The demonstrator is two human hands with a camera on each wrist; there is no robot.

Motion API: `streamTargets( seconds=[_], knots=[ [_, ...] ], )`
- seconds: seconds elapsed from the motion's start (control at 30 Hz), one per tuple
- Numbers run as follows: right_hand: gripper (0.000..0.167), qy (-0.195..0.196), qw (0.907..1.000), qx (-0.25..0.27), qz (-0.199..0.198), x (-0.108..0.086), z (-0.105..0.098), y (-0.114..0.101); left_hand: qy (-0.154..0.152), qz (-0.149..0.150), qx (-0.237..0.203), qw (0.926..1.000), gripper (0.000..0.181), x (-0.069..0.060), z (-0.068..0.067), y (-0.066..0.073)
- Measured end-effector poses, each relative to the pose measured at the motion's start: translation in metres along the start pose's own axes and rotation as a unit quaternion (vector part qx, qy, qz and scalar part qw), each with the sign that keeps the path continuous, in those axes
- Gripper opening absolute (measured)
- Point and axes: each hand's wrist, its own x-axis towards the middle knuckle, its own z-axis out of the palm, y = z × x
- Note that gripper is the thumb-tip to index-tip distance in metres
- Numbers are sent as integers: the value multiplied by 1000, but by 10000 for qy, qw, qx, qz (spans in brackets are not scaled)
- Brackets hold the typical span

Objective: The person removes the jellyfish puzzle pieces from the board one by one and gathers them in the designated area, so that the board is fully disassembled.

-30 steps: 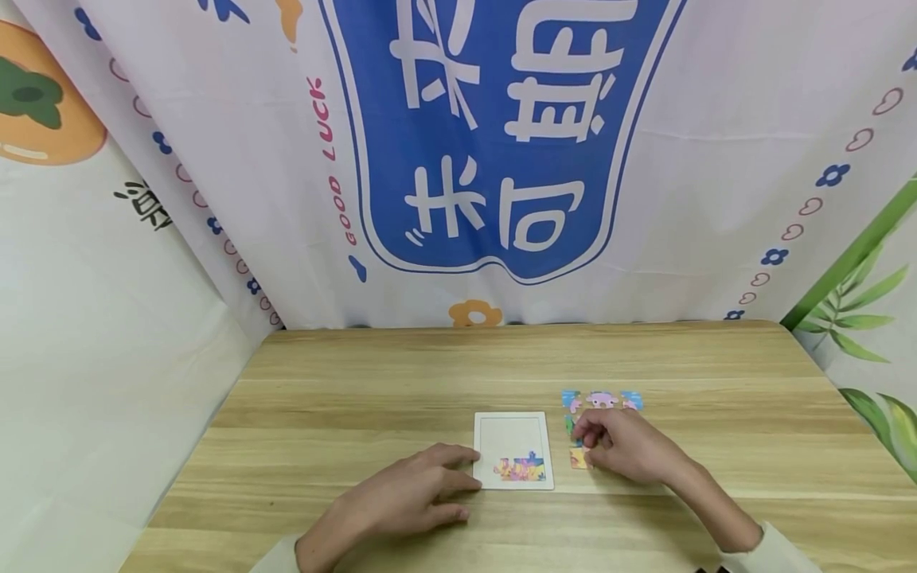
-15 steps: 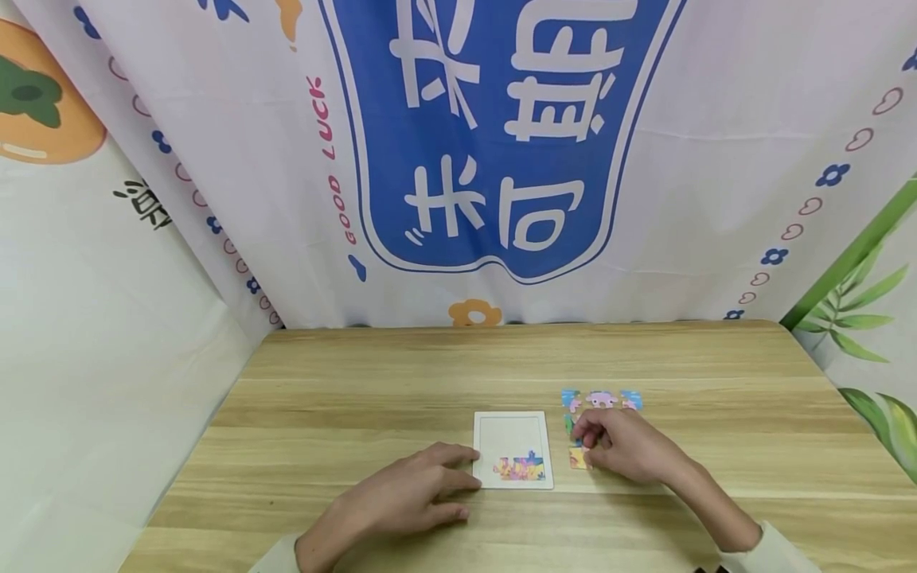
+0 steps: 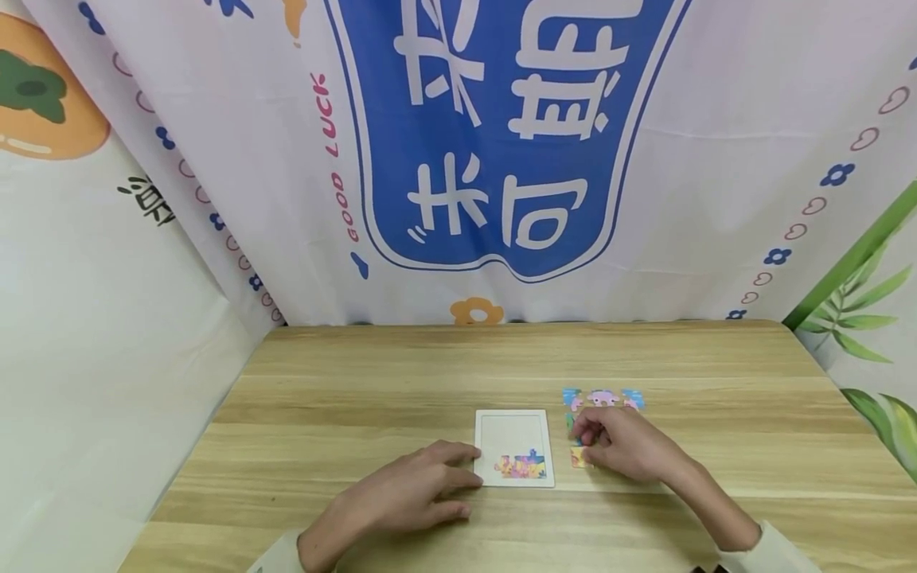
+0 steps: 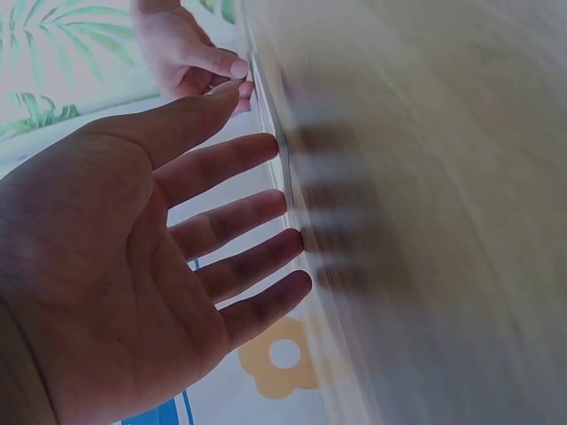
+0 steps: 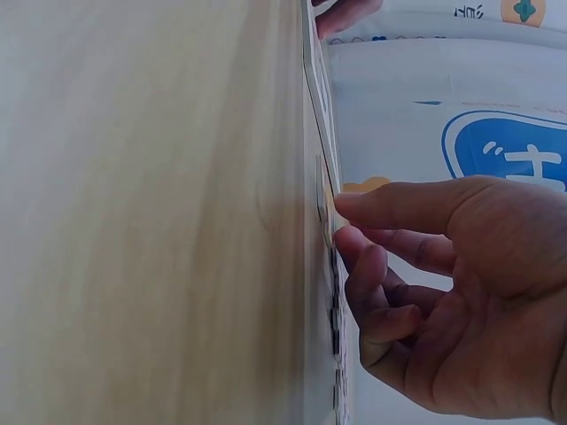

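Observation:
A white puzzle tray (image 3: 512, 430) lies on the table in the head view. Several joined pieces (image 3: 526, 466) fill part of its lower right. At the tray's left edge rests my left hand (image 3: 408, 489), its fingers spread and two fingertips touching the rim. My right hand (image 3: 630, 446) is to the right of the tray, fingers curled. Its thumb and index finger pinch the edge of a yellow puzzle piece (image 3: 578, 458), which is low at the tabletop. The right wrist view shows that puzzle piece (image 5: 326, 204) edge-on by the thumb tip.
Several loose puzzle pieces, among them a pink animal-face piece (image 3: 602, 397) and a blue corner piece (image 3: 634, 395), lie behind the right hand, which partly covers them. The wooden table (image 3: 344, 382) meets a printed cloth (image 3: 688, 239) at its back edge.
The head view has shifted slightly. Both hands, the tray and the pieces keep the same places relative to one another.

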Motion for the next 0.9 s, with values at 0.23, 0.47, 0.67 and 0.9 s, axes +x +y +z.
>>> streamTargets(
  seconds=[0.23, 0.47, 0.67, 0.9],
  knots=[
    [16, -68, 9999, 28, -81, 6, 6, -9, 107, 210, 162, 9996, 37, 4, -1, 3],
    [17, -142, 9993, -158, -296, 14, 12, -18, 167, 298, 196, 9992, 34, 17, -4, 4],
    [18, -283, 9986, -15, -448, 24, 21, -25, 141, 316, 217, 9992, 32, 27, -5, 5],
    [18, -347, 9977, -123, -568, 34, 28, -35, 108, 487, 340, 9982, 29, 38, -9, 11]
  ],
)
